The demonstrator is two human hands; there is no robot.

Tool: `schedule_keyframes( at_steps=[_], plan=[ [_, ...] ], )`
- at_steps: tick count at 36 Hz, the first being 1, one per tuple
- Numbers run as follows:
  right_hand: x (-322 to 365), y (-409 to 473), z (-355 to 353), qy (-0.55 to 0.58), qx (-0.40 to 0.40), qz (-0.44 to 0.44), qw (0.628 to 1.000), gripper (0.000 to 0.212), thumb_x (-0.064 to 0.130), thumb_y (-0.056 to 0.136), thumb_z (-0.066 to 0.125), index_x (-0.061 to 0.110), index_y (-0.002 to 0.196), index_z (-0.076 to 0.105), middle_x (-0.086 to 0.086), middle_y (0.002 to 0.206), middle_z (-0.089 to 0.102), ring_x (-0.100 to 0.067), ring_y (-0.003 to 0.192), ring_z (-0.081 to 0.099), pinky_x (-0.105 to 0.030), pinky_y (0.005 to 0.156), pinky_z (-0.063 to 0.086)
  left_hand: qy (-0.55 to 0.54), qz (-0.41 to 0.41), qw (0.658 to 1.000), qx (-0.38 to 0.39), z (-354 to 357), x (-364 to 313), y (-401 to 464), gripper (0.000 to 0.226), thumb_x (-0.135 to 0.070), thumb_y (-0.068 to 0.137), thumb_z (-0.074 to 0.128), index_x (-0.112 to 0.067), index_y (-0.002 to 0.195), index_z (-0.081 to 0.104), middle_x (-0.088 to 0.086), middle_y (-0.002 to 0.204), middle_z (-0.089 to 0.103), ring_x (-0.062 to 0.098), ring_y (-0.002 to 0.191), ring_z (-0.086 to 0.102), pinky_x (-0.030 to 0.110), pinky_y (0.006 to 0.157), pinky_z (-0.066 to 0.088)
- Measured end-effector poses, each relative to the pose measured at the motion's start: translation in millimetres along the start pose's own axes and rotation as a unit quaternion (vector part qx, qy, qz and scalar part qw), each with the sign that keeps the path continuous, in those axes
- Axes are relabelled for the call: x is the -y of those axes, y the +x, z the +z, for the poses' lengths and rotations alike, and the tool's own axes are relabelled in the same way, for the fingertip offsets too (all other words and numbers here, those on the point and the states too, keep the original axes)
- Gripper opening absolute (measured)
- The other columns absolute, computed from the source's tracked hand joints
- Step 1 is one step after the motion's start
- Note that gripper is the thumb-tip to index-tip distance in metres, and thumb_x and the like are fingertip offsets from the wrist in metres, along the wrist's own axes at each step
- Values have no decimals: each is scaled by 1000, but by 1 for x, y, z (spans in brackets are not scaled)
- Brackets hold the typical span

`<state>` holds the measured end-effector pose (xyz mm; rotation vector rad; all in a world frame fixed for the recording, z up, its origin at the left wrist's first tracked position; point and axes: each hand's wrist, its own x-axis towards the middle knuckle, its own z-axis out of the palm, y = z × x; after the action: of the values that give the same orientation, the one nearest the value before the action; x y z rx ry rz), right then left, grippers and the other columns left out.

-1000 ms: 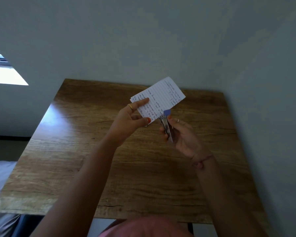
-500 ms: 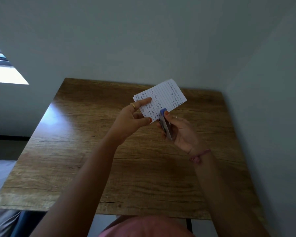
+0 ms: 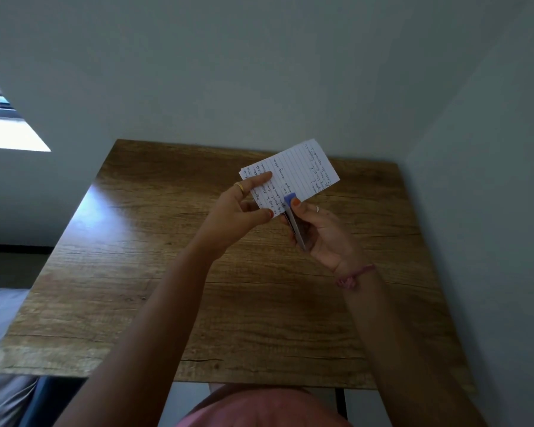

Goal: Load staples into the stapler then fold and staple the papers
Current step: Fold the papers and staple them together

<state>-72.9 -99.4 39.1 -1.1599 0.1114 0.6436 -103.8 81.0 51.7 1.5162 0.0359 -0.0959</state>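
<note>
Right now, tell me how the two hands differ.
The left hand pinches the folded paper; the right hand grips the stapler. The left wears a gold ring, the right a silver ring and a pink wristband. Both are raised above the table.

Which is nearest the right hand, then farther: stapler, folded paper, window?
1. stapler: held in the right hand itself.
2. folded paper: just above, pinched by the left hand.
3. window: far off on the left wall.
</note>
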Motion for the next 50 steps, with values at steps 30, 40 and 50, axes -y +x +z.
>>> schedule_keyframes(
  at_steps=[30, 40, 50],
  plan=[
    [-2, 2, 12, -12, -20, -24, 999, 9, 17, 81, 68, 18, 82, 77, -2, 96, 71, -15, 90, 60, -26, 71, 52, -129, 49, 986, -90, 38, 16, -3, 75, -15, 66, 81, -28, 132, 51, 4, 131, 56, 14, 115, 62, 30, 84, 56],
    [-4, 2, 14, -47, -53, -22, 997, 24, 21, 82, 69, 8, 103, 71, -2, 93, 70, -14, 85, 59, -28, 73, 50, -126, 47, 985, -108, 38, 16, -5, 57, 0, 75, 76, -25, 123, 56, -3, 125, 57, 11, 113, 62, 33, 86, 57],
    [-3, 0, 12, -18, -7, -33, 999, 30, 31, 73, 75, 16, 99, 73, -2, 96, 70, -17, 92, 63, -26, 67, 53, -166, 2, 985, -54, 26, 9, -8, 41, -10, 87, 64, -18, 127, 58, 9, 131, 56, 24, 114, 63, 36, 87, 57]
  ],
)
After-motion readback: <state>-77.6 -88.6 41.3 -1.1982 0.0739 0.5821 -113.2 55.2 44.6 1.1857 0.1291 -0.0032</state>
